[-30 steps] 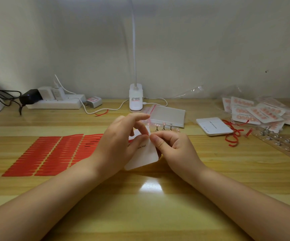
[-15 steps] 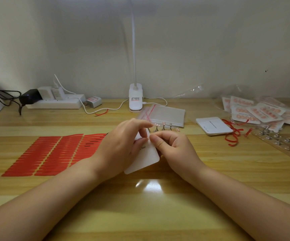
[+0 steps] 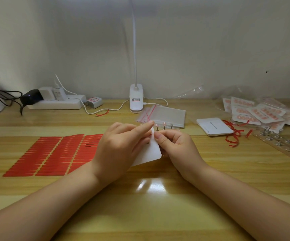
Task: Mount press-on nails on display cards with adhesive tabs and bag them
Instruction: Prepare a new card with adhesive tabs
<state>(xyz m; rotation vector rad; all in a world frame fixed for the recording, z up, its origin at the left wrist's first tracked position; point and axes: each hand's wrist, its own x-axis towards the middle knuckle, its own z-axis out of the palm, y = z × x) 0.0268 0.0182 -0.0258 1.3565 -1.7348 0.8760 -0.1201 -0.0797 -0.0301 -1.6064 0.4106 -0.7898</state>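
Both hands are clamping one white display card [image 3: 151, 152] mid-bench: left grip [image 3: 121, 148] pinching its top, right grip [image 3: 177, 146] pinching its right edge.

This looks like a small home craft desk set up for packing work. A wooden table [image 3: 140, 214] stands against a plain white wall [image 3: 193, 40]. A clip lamp [image 3: 136, 99] sits at the back edge. Left of the lamp lies a power strip [image 3: 57, 103] with chargers; right of it, clear bags [image 3: 166, 116], a stack of white cards [image 3: 213, 126] and finished packets [image 3: 262, 113]. Red adhesive tab sheets [image 3: 54, 153] lie nearer, to its left.
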